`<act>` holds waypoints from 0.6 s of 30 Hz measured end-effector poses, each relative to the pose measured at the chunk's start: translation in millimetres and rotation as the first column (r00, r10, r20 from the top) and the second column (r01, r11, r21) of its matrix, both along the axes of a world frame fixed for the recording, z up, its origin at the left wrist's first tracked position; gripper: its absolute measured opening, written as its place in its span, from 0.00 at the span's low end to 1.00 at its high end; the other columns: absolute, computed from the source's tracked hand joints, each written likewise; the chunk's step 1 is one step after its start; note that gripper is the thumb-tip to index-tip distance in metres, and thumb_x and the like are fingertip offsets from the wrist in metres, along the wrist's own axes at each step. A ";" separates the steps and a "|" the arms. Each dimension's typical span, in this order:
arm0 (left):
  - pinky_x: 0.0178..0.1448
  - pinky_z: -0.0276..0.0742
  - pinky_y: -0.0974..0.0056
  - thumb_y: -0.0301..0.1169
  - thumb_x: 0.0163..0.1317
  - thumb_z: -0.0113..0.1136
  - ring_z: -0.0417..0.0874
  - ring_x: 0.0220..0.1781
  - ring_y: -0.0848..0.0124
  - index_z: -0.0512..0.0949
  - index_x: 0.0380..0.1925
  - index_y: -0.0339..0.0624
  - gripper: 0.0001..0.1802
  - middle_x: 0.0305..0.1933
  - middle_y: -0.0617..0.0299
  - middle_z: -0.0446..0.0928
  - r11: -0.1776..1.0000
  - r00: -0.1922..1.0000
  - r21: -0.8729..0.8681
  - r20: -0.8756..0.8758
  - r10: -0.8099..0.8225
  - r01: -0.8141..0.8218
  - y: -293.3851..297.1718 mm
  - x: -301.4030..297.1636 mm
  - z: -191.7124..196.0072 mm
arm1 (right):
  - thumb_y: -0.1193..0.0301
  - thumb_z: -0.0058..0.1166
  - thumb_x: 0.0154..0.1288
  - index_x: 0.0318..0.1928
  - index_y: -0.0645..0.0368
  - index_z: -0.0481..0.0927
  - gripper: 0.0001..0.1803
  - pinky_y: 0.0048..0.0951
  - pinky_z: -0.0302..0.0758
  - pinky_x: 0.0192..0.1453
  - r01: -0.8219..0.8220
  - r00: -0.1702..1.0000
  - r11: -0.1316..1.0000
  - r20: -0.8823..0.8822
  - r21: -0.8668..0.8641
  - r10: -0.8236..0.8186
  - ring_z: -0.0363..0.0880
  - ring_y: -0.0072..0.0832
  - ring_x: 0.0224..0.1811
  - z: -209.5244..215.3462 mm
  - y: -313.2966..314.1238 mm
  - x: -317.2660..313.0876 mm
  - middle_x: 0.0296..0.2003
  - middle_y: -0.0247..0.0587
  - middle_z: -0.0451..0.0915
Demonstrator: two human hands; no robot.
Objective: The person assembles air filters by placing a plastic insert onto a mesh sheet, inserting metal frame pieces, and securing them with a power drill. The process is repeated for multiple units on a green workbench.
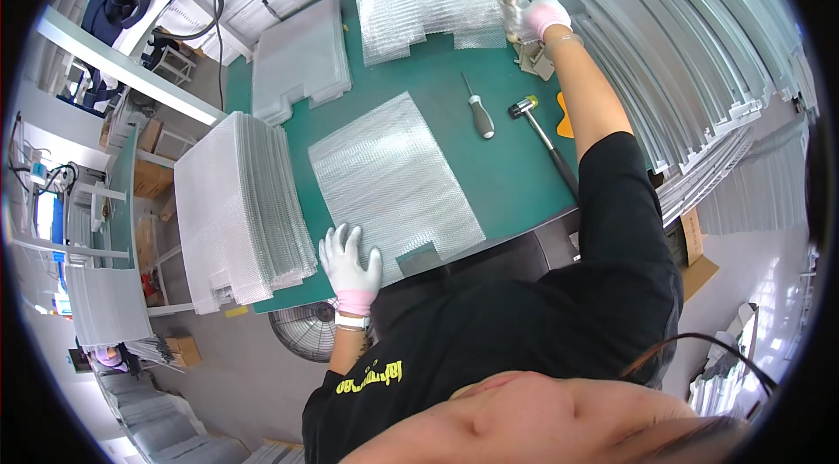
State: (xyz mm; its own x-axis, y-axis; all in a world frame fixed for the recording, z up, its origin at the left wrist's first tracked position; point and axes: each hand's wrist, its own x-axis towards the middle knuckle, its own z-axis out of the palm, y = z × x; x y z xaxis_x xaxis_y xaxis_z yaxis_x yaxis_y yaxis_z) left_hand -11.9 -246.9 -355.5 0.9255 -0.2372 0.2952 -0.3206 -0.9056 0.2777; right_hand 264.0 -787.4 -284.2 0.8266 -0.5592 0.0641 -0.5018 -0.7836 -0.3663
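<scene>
A ribbed, clear plastic sheet (pixel 393 176) with a notch in its near edge lies on the green work table (pixel 446 132). My left hand (pixel 348 265), in a white glove with a pink cuff, rests spread at the sheet's near left corner. Far off to the right, my right hand (pixel 548 17), gloved alike, is curled beside an upright metal device (pixel 511 14) with a beige base. What its fingers close on is hidden. Another notched clear sheet (pixel 428 1) lies left of that device.
Stacks of notched sheets (pixel 232 211) (pixel 301 58) line the table's left side. A screwdriver (pixel 480 114), a mallet (pixel 546 142) and an orange piece (pixel 565 117) lie on the right. Long grey panels (pixel 690 36) crowd the right edge. A fan (pixel 304 330) stands below the table.
</scene>
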 end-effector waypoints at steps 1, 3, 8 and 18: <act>0.79 0.52 0.40 0.38 0.55 0.66 0.65 0.73 0.44 0.79 0.55 0.41 0.27 0.66 0.46 0.72 1.000 1.000 0.000 -0.003 -0.002 0.002 -0.8 1.0 1.0 | 0.51 0.60 0.59 0.51 0.57 0.86 0.27 0.44 0.78 0.62 0.019 1.000 1.000 -0.001 0.014 -0.019 0.83 0.45 0.58 0.7 1.5 -1.9 0.53 0.53 0.84; 0.79 0.52 0.40 0.38 0.55 0.66 0.65 0.73 0.44 0.79 0.55 0.41 0.27 0.66 0.46 0.72 1.000 1.000 -0.003 -0.009 -0.005 0.005 -2.9 2.0 0.8 | 0.48 0.62 0.58 0.53 0.56 0.86 0.29 0.44 0.78 0.62 0.054 0.999 0.998 -0.003 0.041 -0.054 0.83 0.44 0.57 -2.4 1.6 -3.5 0.54 0.52 0.84; 0.80 0.51 0.40 0.38 0.56 0.65 0.65 0.73 0.44 0.79 0.56 0.41 0.27 0.66 0.46 0.72 1.000 1.000 -0.009 -0.013 0.005 -0.005 -1.0 1.2 -0.2 | 0.43 0.58 0.60 0.57 0.53 0.84 0.33 0.40 0.77 0.64 0.082 0.974 0.996 -0.209 -0.037 -0.088 0.81 0.42 0.61 -4.9 31.7 -11.9 0.57 0.48 0.83; 0.79 0.52 0.40 0.39 0.56 0.65 0.65 0.73 0.44 0.79 0.56 0.41 0.27 0.66 0.46 0.72 1.000 1.000 -0.001 -0.009 0.003 -0.003 -1.4 0.2 -0.1 | 0.46 0.57 0.60 0.59 0.59 0.81 0.35 0.42 0.74 0.66 0.123 0.971 0.990 0.197 0.070 -0.134 0.79 0.52 0.61 10.0 -13.4 1.9 0.56 0.59 0.81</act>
